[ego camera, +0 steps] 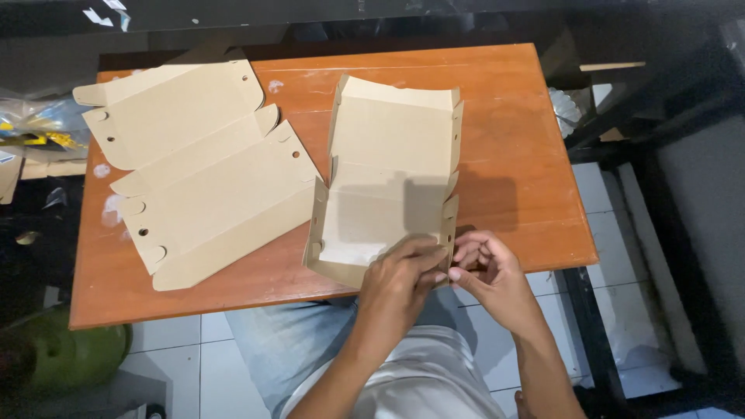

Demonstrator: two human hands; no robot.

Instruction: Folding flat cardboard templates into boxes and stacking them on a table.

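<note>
A brown cardboard box (388,171), partly folded with its side walls raised, lies open on the orange wooden table (512,116). My left hand (400,283) presses on the box's near right corner, fingers curled over the front wall. My right hand (489,271) pinches the same corner from the outside, at the small side flap. A flat, unfolded cardboard box blank (194,171) lies to the left on the table, apart from both hands.
The table's front edge runs just before my lap, with white floor tiles (621,256) below. A green round object (62,353) sits on the floor at lower left. Plastic-wrapped clutter (35,128) lies beyond the table's left edge. A dark frame (667,155) stands to the right.
</note>
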